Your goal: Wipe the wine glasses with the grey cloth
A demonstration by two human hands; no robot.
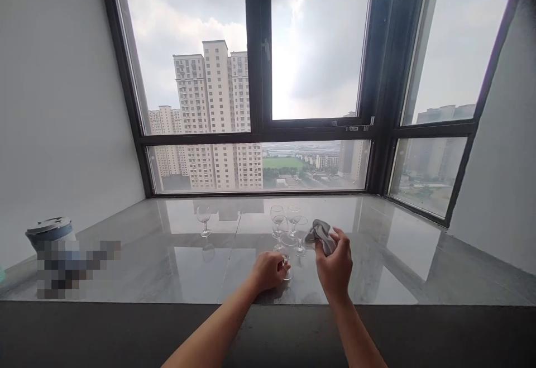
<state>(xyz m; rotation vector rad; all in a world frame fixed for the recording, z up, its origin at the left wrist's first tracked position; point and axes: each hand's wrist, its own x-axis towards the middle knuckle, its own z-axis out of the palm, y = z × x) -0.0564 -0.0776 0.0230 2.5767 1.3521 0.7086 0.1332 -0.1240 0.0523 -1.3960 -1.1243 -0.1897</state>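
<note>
My left hand (268, 271) is closed around the stem of a wine glass (287, 276) near the front of the sill, its clear foot showing beside my fingers. My right hand (336, 264) grips a crumpled grey cloth (320, 230), held up just right of the glasses. Behind my left hand several clear stemmed glasses (301, 236) stand upright in a tight cluster, overlapping one another in view. Apart from them, to the left, one stemmed glass (204, 220) stands upright by itself.
The glossy grey stone sill (201, 278) ends in a straight front edge and reflects the window. A lidded white and blue container (52, 231) stands at the far left, beside a blurred patch. Dark window frames (259, 138) and white walls bound the sill.
</note>
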